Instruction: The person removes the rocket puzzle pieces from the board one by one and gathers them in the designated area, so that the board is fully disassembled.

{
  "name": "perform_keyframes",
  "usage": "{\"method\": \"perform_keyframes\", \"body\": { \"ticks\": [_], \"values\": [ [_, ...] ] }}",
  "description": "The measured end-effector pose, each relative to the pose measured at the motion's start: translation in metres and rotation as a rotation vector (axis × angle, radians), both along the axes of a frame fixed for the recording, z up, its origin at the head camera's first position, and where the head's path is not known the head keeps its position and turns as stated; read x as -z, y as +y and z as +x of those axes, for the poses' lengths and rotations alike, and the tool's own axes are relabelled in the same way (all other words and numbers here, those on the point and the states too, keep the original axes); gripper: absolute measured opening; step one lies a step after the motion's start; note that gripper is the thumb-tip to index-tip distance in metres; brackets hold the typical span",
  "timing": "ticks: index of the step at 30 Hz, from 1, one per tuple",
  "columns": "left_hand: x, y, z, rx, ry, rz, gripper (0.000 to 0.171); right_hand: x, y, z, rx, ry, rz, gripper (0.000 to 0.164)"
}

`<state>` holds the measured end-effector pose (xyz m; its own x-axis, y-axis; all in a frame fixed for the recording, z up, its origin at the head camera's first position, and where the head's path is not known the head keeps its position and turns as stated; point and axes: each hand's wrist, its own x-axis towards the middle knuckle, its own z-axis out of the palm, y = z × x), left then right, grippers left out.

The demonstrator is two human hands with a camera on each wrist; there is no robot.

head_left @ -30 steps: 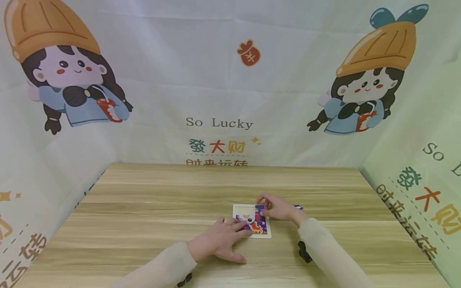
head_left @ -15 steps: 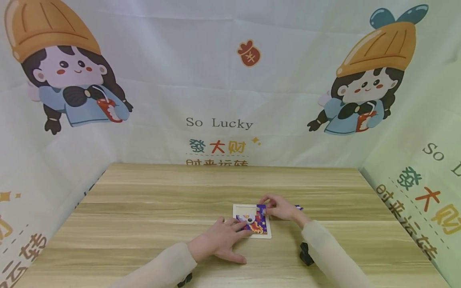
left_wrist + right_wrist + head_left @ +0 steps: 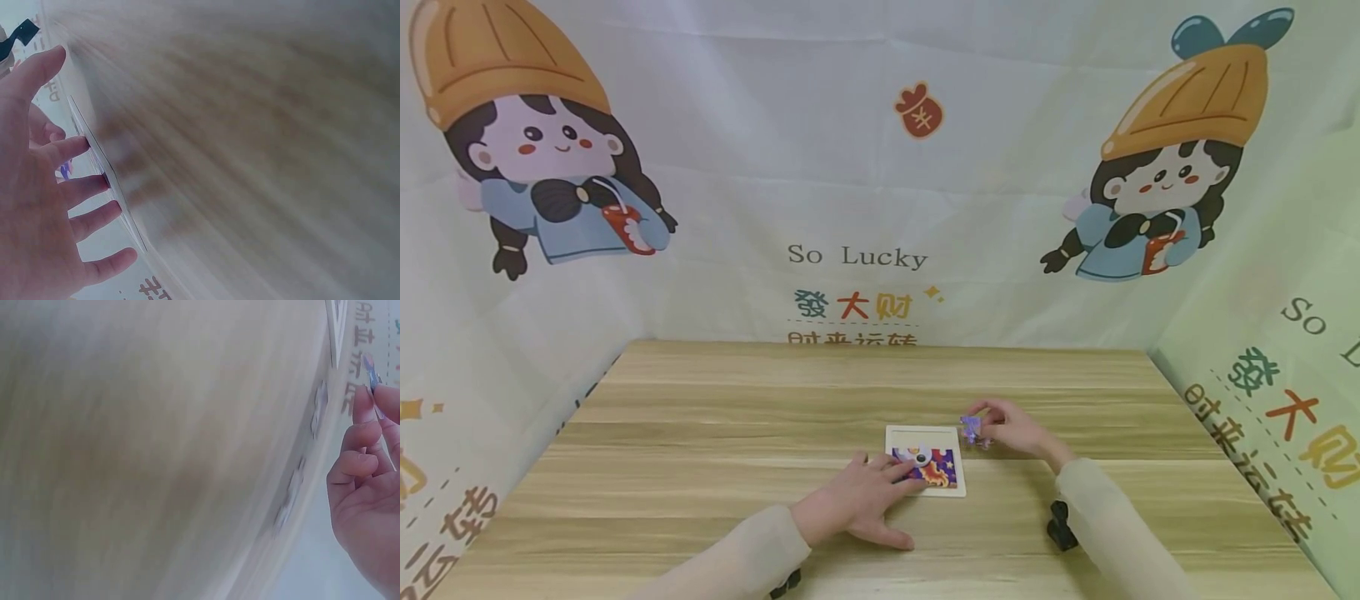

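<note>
Head view: right hand (image 3: 1017, 432) pinches 1 purple puzzle piece (image 3: 971, 428) just right of puzzle board's (image 3: 917, 437) far-right corner, left hand (image 3: 865, 497), fingers spread, touching board's near-left part.

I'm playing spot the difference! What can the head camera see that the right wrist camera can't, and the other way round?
Only the head view shows the left hand, the cartoon girls and the puzzle picture from above.

Only the right wrist view shows the palm side of the right hand and clearly shows two flat things, probably loose pieces, lying apart on the table.

Both show the right hand pinching a puzzle piece, some of the puzzle tray, the table and the cloth with writing.
</note>
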<state>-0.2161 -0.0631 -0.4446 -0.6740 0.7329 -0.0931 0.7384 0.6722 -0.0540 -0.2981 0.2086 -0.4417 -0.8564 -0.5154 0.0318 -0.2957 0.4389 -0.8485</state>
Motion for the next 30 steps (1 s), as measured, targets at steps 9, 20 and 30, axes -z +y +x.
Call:
{"method": "perform_keyframes", "body": {
  "ticks": [9,20,30],
  "values": [
    [-0.001,0.000,0.001,-0.005,-0.002,0.001,0.077,-0.010,0.024,0.005,0.068,-0.047,0.010,0.034],
    [-0.001,0.000,0.001,-0.005,-0.007,0.010,0.077,-0.015,0.052,0.009,0.123,-0.038,0.025,0.033],
    [-0.001,-0.001,0.001,-0.003,-0.005,0.007,0.077,-0.014,0.074,0.012,0.204,0.002,0.075,0.030]
  ]
}}
